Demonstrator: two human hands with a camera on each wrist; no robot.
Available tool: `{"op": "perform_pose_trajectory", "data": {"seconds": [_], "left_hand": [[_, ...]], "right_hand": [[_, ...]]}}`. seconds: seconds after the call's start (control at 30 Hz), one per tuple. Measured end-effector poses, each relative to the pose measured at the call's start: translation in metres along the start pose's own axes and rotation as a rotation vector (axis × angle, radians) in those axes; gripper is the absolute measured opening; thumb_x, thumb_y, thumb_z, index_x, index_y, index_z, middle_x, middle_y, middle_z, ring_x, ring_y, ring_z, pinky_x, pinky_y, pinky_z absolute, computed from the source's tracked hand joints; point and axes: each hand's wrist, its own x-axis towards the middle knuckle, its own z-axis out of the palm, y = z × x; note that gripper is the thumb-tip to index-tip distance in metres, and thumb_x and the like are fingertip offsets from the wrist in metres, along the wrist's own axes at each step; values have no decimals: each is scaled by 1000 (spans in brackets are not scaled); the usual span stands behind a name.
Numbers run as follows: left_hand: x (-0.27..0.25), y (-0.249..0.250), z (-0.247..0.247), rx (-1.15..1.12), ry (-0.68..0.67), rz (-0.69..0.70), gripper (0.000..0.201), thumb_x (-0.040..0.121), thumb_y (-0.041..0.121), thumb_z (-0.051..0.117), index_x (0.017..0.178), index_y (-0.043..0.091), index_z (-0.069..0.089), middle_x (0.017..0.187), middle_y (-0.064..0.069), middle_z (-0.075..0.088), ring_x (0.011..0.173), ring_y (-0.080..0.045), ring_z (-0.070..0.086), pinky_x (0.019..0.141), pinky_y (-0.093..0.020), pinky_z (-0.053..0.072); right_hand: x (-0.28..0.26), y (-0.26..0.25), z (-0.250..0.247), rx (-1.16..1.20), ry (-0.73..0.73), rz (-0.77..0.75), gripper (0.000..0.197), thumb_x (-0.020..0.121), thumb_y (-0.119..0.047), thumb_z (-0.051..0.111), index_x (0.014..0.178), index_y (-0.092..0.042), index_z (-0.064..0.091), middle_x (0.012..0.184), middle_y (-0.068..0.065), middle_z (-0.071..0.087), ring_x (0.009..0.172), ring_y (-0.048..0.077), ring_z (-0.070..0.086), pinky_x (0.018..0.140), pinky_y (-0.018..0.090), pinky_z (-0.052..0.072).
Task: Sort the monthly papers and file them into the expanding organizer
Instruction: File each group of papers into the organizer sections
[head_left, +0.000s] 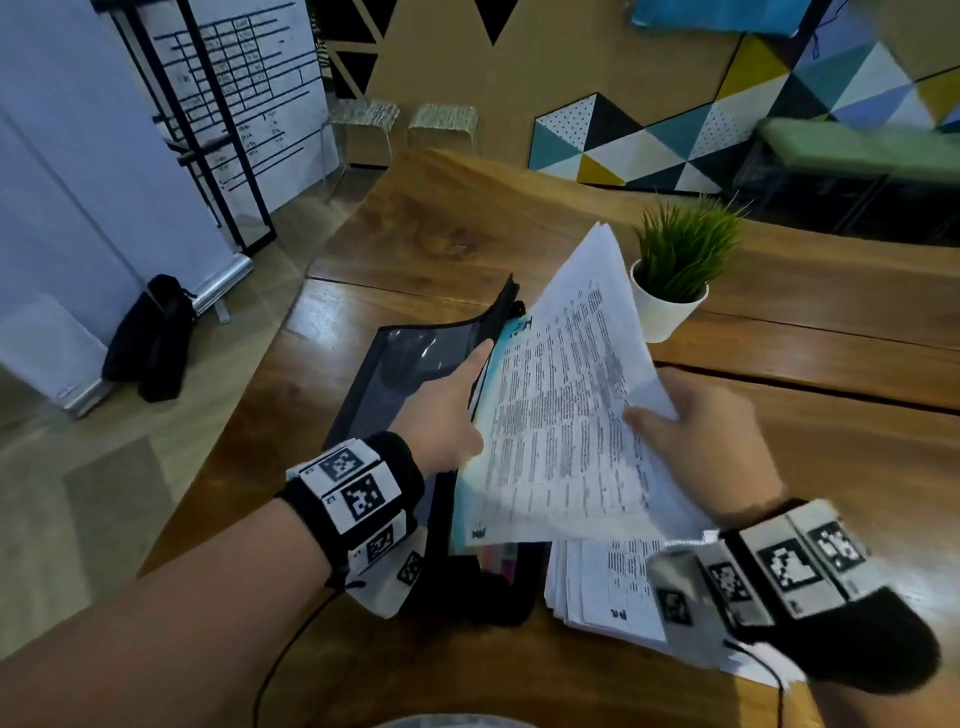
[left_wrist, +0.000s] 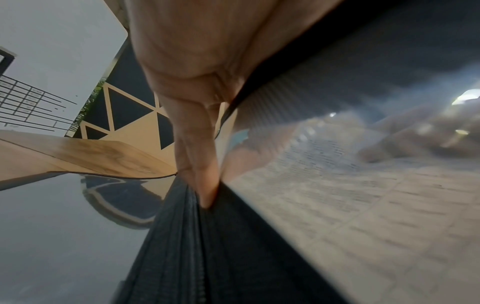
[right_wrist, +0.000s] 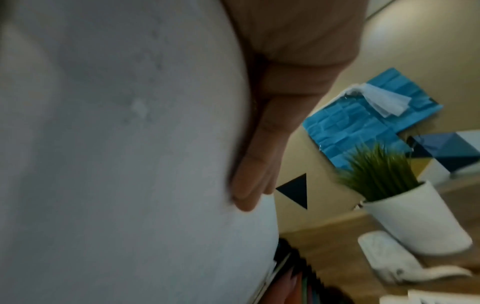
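The black expanding organizer (head_left: 384, 384) lies open on the wooden table (head_left: 467, 228), coloured dividers (head_left: 498, 561) showing at its near end. My left hand (head_left: 452, 400) holds its translucent front flap (left_wrist: 337, 205) aside, one finger (left_wrist: 202, 174) pushed down against the black mesh gusset (left_wrist: 187, 257). My right hand (head_left: 691, 431) pinches a bundle of printed papers (head_left: 561, 395) by its right edge, thumb on top, fingers (right_wrist: 259, 164) flat under the sheets (right_wrist: 116, 144). The bundle slants over the organizer's mouth. Another stack of printed papers (head_left: 608, 592) lies on the table under my right wrist.
A white pot with a green grass plant (head_left: 670, 306) stands just beyond the raised papers, a small white object (right_wrist: 384, 257) at its foot. The table's left edge drops to the floor, where a black bag (head_left: 150, 338) leans against a banner stand. Two stools (head_left: 405, 122) stand beyond the table.
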Motion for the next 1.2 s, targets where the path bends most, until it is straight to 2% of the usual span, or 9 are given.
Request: {"op": "perform_pose_trajectory", "data": {"seconds": [0.1,0.3,0.43,0.6,0.73,0.83,0.93,1.07,1.2], "left_hand": [[-3,-1,0,-36,12,-2,102,78,-7,53,148,43,-1,56,3,42,43,-11,40,34,-14,27],[-9,-2,-1,-100,44,12,103,78,-2,61,146,49,2,70,6,55,53,-3,48,48,-15,41],[-13,-3,-3,-154,61,25,104,78,2,66,146,49,2,103,6,63,65,-4,56,62,-20,47],[-20,-1,-4,-134,57,51,99,81,3,62,148,43,2,97,-15,59,75,-20,59,61,-34,51],[-20,-5,1,-60,46,52,102,80,0,60,147,45,-3,80,-4,58,54,-11,48,47,-16,36],[-20,-10,3,-74,53,48,108,79,5,68,145,51,-4,105,1,64,71,-16,61,60,-19,47],[-22,-12,-4,-141,64,31,107,78,-1,64,146,50,-1,74,1,58,51,-14,52,47,-19,38],[-21,-19,-17,-174,92,41,108,75,-4,62,145,51,0,95,-6,67,71,-25,66,61,-41,57],[-18,-24,-23,-210,96,49,107,76,-2,65,145,51,2,117,10,59,83,-11,67,67,-32,60]], "right_hand": [[-9,-4,26,107,8,21,16,89,-13,57,104,-12,60,81,-10,58,70,5,53,52,0,38],[-6,-5,103,334,-218,140,25,93,-24,52,117,-18,54,107,-3,64,79,6,59,58,10,44],[-1,3,106,387,-218,116,26,96,-30,44,84,-10,56,69,0,55,63,14,50,59,24,37],[1,1,126,392,-395,159,39,95,-30,48,65,-4,51,59,11,50,47,16,47,47,27,36],[17,-9,144,247,-518,147,39,92,-32,51,58,-14,45,45,-2,41,34,8,42,42,24,31],[20,-16,144,197,-634,169,30,91,-29,53,62,-20,49,57,-4,45,48,7,42,52,26,36],[10,-20,119,263,-688,86,16,94,-35,48,87,-23,56,58,-3,46,50,11,43,48,22,36],[-4,23,66,580,-389,343,15,92,-23,55,104,-19,63,65,4,57,47,13,52,41,22,39],[-26,119,40,-161,-296,659,57,81,-40,65,126,-9,49,120,12,58,101,25,59,85,38,52]]}}
